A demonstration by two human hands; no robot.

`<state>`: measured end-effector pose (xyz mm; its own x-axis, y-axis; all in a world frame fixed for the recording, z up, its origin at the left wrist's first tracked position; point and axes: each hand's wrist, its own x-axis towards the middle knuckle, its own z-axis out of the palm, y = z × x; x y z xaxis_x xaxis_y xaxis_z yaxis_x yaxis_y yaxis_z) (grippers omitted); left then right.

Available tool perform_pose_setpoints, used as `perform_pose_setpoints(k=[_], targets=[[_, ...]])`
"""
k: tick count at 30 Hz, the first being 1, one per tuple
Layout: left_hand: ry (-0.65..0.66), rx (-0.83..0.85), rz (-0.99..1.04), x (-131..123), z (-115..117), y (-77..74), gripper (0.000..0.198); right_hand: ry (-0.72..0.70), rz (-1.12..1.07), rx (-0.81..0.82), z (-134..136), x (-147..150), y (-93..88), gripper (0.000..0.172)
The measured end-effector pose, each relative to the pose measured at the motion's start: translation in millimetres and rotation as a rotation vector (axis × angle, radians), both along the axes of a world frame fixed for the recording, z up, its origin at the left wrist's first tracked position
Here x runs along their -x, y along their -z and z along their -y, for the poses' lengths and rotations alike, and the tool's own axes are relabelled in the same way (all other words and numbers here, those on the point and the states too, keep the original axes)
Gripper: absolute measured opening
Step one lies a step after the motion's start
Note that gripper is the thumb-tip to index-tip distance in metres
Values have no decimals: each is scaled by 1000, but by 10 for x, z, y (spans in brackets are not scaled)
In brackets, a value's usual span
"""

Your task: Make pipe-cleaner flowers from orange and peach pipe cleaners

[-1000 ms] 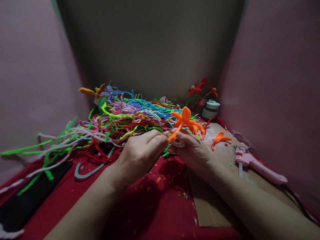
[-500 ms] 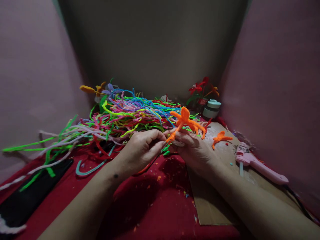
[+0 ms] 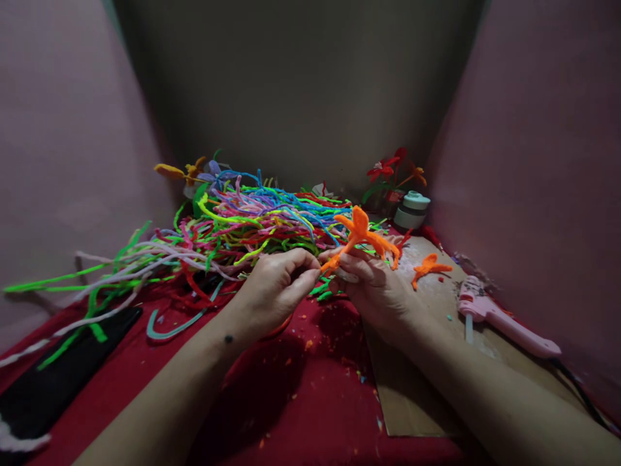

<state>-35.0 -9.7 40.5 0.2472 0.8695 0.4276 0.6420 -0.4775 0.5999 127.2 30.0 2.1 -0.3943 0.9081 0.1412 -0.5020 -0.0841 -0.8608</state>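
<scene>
An orange pipe-cleaner flower is held up in front of me, its petals spread above my fingers. My right hand is closed around the base of the bloom, thumb and fingers together. With thumb and forefinger, my left hand pinches the thin orange end of the flower's stem. Green pipe-cleaner pieces show below and between the hands. To the right of my right hand lies another small orange pipe-cleaner piece. Part of the stem is hidden by my fingers.
A tangled heap of coloured pipe cleaners lies behind my hands. A pink glue gun rests on the cardboard at right. Finished flowers and a pale green jar stand at the back. Scraps dot the red cloth.
My left fingers have slid slightly left and down along the orange stem end. The flower has shifted a touch to the right; my right hand keeps its hold.
</scene>
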Motion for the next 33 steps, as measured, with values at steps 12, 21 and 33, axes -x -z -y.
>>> perform_pose_setpoints(k=[12, 21, 33], targets=[[-101, 330, 318, -120, 22, -62, 19, 98, 61, -11, 94, 7, -142, 5], [-13, 360, 470, 49, -27, -55, 23, 44, 26, -21, 58, 17, -40, 6], [-101, -72, 31, -246, 33, 163, 19, 99, 23, -144, 47, 56, 38, 7]])
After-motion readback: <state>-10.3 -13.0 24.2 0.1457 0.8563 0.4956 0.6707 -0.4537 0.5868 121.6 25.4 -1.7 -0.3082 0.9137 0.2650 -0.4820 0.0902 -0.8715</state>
